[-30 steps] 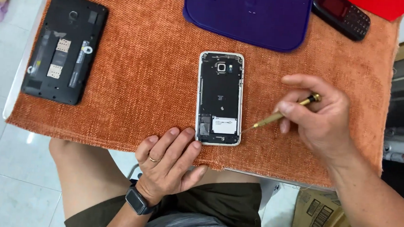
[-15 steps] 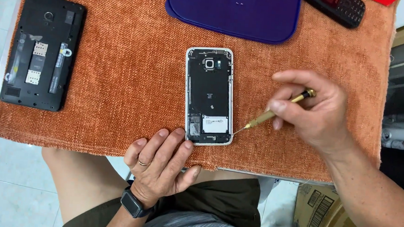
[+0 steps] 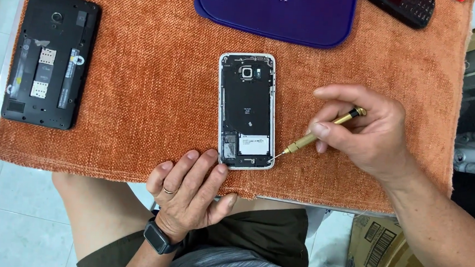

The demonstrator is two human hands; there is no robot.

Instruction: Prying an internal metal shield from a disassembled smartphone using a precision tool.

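Head view: opened white-framed phone, back cover off, centre of orange cloth on table.

Right hand grips brass screwdriver, tip at phone's lower right corner. Left hand open, fingertips resting at phone's bottom edge. Second black phone far left; purple lid above.

Opened smartphone lying flat on the orange cloth, back cover off, white frame around dark internals, camera module near the top end, white label low down, long axis running away from the body. Slim brass screwdriver slanting down-left, black cap at the upper end, fine tip resting at the phone's lower right corner, right on the frame edge
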